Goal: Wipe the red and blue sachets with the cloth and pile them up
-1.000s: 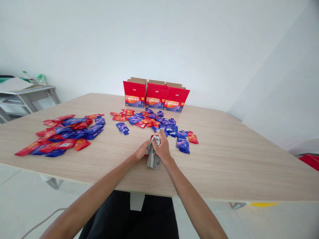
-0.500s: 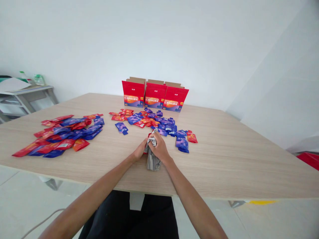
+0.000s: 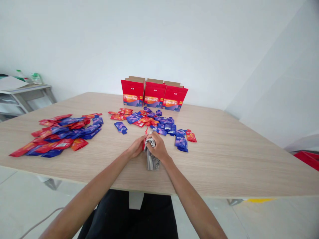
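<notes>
Close to the near edge of the table, my right hand point(image 3: 159, 148) is closed around a grey-and-white striped cloth point(image 3: 152, 162), whose loose end hangs down towards me. My left hand point(image 3: 136, 147) grips a red pouch point(image 3: 144, 144) right beside the cloth. The cloth and fingers cover most of that pouch; only a strip of red shows. Just beyond my hands lies a loose pile of red and blue-purple pouches point(image 3: 152, 119). A single blue pouch point(image 3: 121, 127) rests apart, left of that pile.
Three red printed boxes point(image 3: 154, 94) stand side by side at the back of the wooden table point(image 3: 236, 159), flaps up. A larger heap of red and blue pouches point(image 3: 67, 132) lies on the left. A side table point(image 3: 27, 89) with papers and bottles stands at far left.
My left hand has shifted slightly left, away from my right hand, and more of the red pouch shows between them. The cloth stays in my right hand.
</notes>
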Demonstrator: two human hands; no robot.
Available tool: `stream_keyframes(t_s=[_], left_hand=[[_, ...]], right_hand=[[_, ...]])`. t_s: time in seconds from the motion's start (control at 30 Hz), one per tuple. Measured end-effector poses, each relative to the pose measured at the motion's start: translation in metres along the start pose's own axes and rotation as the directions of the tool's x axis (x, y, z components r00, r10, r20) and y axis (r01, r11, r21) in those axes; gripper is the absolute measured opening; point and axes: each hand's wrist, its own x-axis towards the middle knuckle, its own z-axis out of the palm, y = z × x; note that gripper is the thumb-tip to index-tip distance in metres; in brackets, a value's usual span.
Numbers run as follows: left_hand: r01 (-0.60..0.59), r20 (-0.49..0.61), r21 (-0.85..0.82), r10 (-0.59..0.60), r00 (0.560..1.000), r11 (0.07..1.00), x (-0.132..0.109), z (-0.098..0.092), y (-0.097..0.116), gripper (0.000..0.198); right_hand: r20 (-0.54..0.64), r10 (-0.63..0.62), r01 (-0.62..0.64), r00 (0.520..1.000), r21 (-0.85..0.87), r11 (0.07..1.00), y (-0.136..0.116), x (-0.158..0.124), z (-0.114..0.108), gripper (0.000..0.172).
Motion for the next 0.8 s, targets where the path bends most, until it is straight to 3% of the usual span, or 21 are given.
stream_keyframes(t_s=[0.1,0.17,0.23,0.3,0.4,0.47,0.57,0.67,0.73,0.8], left_hand=[[-0.044,-0.002,0.004,0.044,0.999,0.999,0.002,-0.006,-0.003,0.030],[-0.091,-0.047,0.009,0.091,0.995,0.996,0.004,-0.008,-0.005,0.036],[-0.149,-0.098,0.014,0.150,0.984,0.989,0.005,-0.010,-0.006,0.038],[-0.201,-0.125,0.006,0.200,0.972,0.980,0.006,-0.009,-0.006,0.035],[-0.186,-0.089,-0.008,0.185,0.979,0.982,0.004,-0.007,-0.004,0.026],[-0.130,-0.058,0.014,0.131,0.990,0.991,0.002,-0.005,-0.003,0.024],[-0.084,0.009,0.063,0.083,0.996,0.995,-0.002,-0.003,-0.005,0.026],[-0.103,0.088,0.073,0.096,0.991,0.992,-0.004,-0.001,-0.007,0.030],[-0.093,0.090,0.059,0.088,0.992,0.994,-0.003,-0.001,-0.008,0.029],[-0.093,0.033,0.028,0.092,0.995,0.995,-0.002,-0.002,-0.006,0.025]], right_hand=[[-0.176,0.038,-0.039,0.984,0.002,0.999,0.002,0.002,-0.011,0.007],[-0.208,0.034,-0.034,0.977,0.005,0.999,0.003,0.003,-0.016,0.006],[-0.130,-0.001,0.003,0.991,0.016,1.000,0.003,0.003,-0.016,0.007],[0.043,-0.044,0.044,0.998,0.022,0.999,0.004,0.001,-0.011,0.010],[0.255,-0.052,0.061,0.966,-0.027,0.998,0.005,-0.002,0.001,0.016],[0.234,-0.009,0.030,0.972,-0.086,0.996,0.007,-0.004,0.007,0.019],[0.036,0.073,-0.068,0.997,-0.131,0.989,0.009,-0.002,0.007,0.020],[-0.107,0.126,-0.138,0.986,-0.112,0.984,0.010,0.001,0.003,0.017],[-0.070,0.117,-0.123,0.991,-0.093,0.988,0.011,0.001,0.000,0.015],[0.080,0.061,-0.055,0.995,-0.074,0.996,0.010,0.000,0.001,0.014]])
